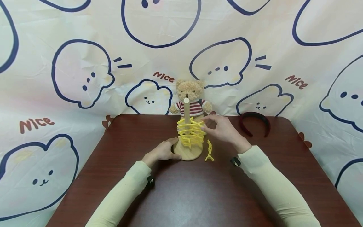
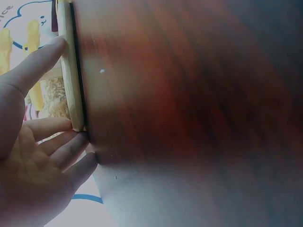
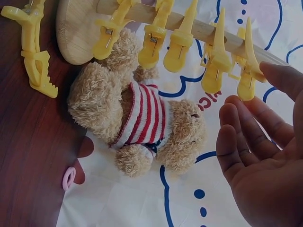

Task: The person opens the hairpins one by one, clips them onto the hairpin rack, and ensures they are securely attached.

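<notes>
A wooden stand [image 1: 187, 155] with a round base and an upright post is on the table in front of the teddy bear. Several yellow hair clips [image 1: 190, 132] are clamped one above another around its post. My left hand [image 1: 163, 149] holds the base at its left edge, thumb on top and fingers along the rim [image 2: 72, 80]. At the uppermost hair clip [image 3: 246, 87], my right hand [image 3: 265, 156] pinches the tail end between thumb and fingers. One loose yellow hair clip [image 1: 209, 151] lies on the table right of the base.
A teddy bear [image 1: 194, 107] in a striped shirt sits behind the stand. Towards the back right lies a dark headband [image 1: 255, 115]. A small pink ring [image 3: 69, 178] shows near the table edge. Printed cloth [image 1: 93, 126] hangs around the table [image 1: 181, 195].
</notes>
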Motion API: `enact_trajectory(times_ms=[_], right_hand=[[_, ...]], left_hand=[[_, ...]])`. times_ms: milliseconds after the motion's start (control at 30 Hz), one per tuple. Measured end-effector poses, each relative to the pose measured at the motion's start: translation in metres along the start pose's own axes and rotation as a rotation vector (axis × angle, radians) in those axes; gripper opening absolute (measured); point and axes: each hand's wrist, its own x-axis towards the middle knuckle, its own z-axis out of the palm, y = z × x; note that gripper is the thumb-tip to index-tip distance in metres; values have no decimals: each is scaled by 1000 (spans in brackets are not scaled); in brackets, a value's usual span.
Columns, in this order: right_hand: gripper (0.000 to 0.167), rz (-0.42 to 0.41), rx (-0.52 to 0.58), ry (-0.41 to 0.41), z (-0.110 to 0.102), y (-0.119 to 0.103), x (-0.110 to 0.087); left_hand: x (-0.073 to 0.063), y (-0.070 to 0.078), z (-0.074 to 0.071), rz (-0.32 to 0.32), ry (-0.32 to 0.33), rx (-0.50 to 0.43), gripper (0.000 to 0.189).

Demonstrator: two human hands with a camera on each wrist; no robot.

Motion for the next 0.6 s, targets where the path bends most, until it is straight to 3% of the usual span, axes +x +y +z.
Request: enact_trajectory(times_ms=[300,600], right_hand=[[44,5,15,0,-2,8,-6],[31,73,25,-39,-2,27,-24]], left_hand=[[0,-1,0,17,5,7,95],[0,-1,0,19,9,5,94]])
